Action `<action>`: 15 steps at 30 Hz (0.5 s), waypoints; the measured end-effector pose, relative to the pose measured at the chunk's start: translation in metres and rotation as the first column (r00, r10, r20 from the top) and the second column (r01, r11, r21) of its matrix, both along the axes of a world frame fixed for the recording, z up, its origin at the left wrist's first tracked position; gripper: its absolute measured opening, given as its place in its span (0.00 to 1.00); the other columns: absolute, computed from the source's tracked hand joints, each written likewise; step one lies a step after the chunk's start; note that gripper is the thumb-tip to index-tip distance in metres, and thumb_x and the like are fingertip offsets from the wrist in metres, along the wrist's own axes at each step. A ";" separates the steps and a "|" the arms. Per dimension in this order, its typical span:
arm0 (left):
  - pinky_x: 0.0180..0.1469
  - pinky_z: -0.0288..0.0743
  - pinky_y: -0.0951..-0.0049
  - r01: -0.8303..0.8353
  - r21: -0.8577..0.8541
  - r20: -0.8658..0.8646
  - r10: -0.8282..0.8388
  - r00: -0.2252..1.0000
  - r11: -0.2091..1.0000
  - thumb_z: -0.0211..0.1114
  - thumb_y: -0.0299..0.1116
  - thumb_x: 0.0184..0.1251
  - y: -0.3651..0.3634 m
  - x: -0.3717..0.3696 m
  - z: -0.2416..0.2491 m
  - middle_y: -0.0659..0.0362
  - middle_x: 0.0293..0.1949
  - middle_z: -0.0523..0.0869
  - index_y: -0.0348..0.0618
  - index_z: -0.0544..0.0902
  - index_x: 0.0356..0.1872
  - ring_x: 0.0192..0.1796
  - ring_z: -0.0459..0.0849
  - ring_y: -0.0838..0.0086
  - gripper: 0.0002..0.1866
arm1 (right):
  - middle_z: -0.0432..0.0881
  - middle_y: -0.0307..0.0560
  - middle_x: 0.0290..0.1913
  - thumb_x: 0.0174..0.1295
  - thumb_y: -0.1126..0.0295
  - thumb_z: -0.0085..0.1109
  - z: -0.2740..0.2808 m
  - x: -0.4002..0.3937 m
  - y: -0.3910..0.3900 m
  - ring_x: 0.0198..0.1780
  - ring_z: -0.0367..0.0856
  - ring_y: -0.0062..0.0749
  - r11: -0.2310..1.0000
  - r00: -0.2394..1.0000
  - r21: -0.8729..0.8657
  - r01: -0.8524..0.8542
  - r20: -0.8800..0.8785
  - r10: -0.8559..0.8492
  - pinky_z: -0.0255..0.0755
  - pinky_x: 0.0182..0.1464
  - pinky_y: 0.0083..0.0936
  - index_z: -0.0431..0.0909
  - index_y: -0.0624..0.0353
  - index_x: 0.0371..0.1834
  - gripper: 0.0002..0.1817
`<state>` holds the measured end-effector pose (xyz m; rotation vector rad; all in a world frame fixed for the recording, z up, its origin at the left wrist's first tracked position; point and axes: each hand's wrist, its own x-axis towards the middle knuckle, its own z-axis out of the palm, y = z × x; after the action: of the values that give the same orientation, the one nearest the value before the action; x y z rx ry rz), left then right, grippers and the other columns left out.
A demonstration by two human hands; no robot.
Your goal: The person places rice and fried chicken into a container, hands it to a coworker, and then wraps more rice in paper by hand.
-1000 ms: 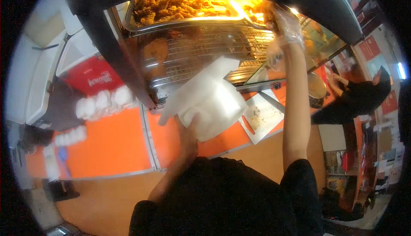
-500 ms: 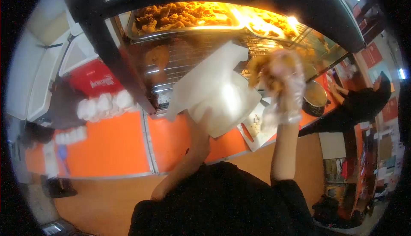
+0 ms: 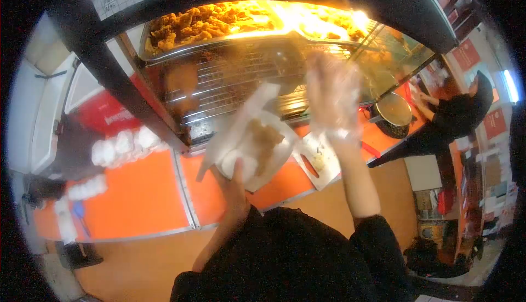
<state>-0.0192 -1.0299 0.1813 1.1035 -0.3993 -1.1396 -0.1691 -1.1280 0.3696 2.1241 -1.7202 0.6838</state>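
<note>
My left hand [image 3: 236, 189] grips a white takeaway box [image 3: 230, 137] from its near side, with my thumb over the edge. The box tilts toward me, its flaps up. Inside it lies brown fried food [image 3: 264, 144], blurred, which looks like fried chicken. My right hand [image 3: 332, 91], in a clear plastic glove, is raised to the right of the box and apart from it. Motion blurs its fingers, but they look stretched out, and I see nothing in them. Behind it is the wire rack [image 3: 224, 80] of the lit display case.
Fried pieces fill a tray [image 3: 189, 50] in the case. Below lies an orange counter [image 3: 137, 192] with a white cutting board [image 3: 320, 162]. At right stand a pot [image 3: 393, 110] and another person [image 3: 466, 107]. White bundles [image 3: 129, 146] sit at left.
The fried food that was in my right glove now lies in the box. My right hand has moved left, without the food. The box has tipped so its inside faces me.
</note>
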 end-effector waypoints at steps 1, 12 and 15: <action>0.65 0.68 0.59 0.008 -0.065 0.229 0.007 0.973 0.998 0.65 0.30 0.66 0.004 0.004 -0.013 0.48 0.65 0.65 0.48 0.51 0.74 0.65 0.69 0.57 0.40 | 0.76 0.58 0.52 0.63 0.67 0.54 0.018 0.002 -0.009 0.61 0.71 0.48 0.996 0.999 -0.085 0.023 0.029 -0.020 0.70 0.57 0.38 0.72 0.56 0.57 0.19; 0.64 0.69 0.62 -0.034 0.055 -0.025 0.035 0.999 0.998 0.65 0.29 0.67 0.021 0.022 -0.013 0.53 0.63 0.68 0.49 0.50 0.73 0.64 0.70 0.64 0.39 | 0.75 0.56 0.51 0.65 0.66 0.53 0.079 -0.008 -0.195 0.60 0.70 0.43 0.948 0.970 0.231 0.221 -0.155 -0.188 0.69 0.55 0.33 0.73 0.57 0.56 0.18; 0.63 0.70 0.63 -0.071 0.068 0.042 0.068 0.997 0.995 0.65 0.30 0.67 0.023 0.023 -0.013 0.53 0.62 0.69 0.49 0.52 0.72 0.63 0.71 0.65 0.38 | 0.76 0.56 0.50 0.65 0.66 0.53 0.077 -0.011 -0.199 0.59 0.70 0.43 0.949 0.972 0.234 0.213 -0.150 -0.181 0.69 0.55 0.33 0.73 0.57 0.56 0.18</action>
<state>0.0033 -1.0067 0.1687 1.1938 -0.3517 -1.0781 -0.1806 -1.3265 0.4464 2.0594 -2.0006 0.2832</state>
